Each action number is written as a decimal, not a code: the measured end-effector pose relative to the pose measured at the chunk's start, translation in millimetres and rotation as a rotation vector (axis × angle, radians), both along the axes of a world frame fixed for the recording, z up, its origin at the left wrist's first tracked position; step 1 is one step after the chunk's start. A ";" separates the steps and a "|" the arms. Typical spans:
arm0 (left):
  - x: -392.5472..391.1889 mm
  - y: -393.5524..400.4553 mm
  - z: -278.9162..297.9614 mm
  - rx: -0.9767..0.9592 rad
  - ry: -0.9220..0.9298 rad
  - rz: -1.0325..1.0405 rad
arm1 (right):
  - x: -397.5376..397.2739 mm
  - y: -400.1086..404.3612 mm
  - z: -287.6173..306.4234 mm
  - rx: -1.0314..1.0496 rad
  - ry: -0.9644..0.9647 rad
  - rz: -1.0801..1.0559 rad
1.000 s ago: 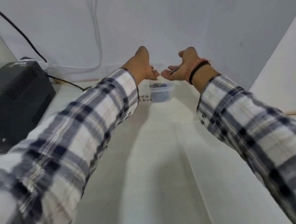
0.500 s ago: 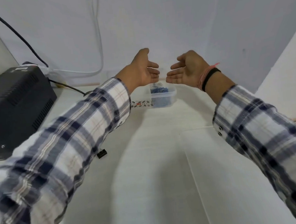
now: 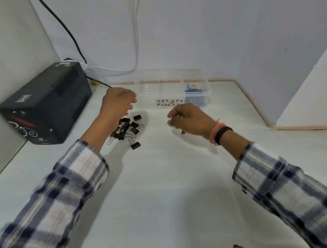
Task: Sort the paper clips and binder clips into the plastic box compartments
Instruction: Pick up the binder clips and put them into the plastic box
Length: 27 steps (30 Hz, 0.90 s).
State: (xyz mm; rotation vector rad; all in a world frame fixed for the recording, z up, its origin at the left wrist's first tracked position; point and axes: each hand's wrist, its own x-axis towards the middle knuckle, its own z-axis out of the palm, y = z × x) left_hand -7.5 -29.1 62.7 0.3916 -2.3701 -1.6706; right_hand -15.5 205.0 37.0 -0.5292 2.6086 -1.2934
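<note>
My left hand (image 3: pixel 117 102) hangs curled just above the pile of binder clips (image 3: pixel 127 130); the fingers are folded under, and I cannot tell whether they have hold of a clip. My right hand (image 3: pixel 189 120) is loosely curled too, over bare table (image 3: pixel 172 180) in front of the plastic box (image 3: pixel 173 89), and whether it grips anything is also hidden. The blue paper clips (image 3: pixel 192 89) already sit in the box's right-hand compartment; the others look empty (the clear walls make that hard to swear to). The binder clips lie tangled, wire handles interlocked, so I judge a pinch on one may drag a neighbour up and drop it short of the box. The dividers are nearly invisible, so a release could land in the paper-clip compartment.
</note>
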 end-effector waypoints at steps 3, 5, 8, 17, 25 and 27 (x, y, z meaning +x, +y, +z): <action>14.8 -34.1 -15.4 -0.252 -0.086 0.008 | 11.0 -21.6 -12.2 0.258 0.068 0.127; 20.9 -46.3 -25.9 -0.503 -0.148 0.053 | 13.1 -37.1 -15.9 0.320 0.114 0.162; 21.9 -55.3 -41.9 -0.606 -0.203 0.039 | 7.5 -59.1 -19.0 0.351 0.126 0.159; 23.4 -17.5 -53.9 -0.410 -0.114 -0.180 | -12.4 -80.7 -19.6 0.406 0.113 0.316; 28.8 20.8 -56.3 -0.130 -0.171 -0.488 | -23.3 -11.0 -17.0 0.298 0.039 0.181; 28.5 19.0 -58.4 -0.020 -0.184 -0.555 | -24.4 1.3 -22.1 0.198 0.022 0.113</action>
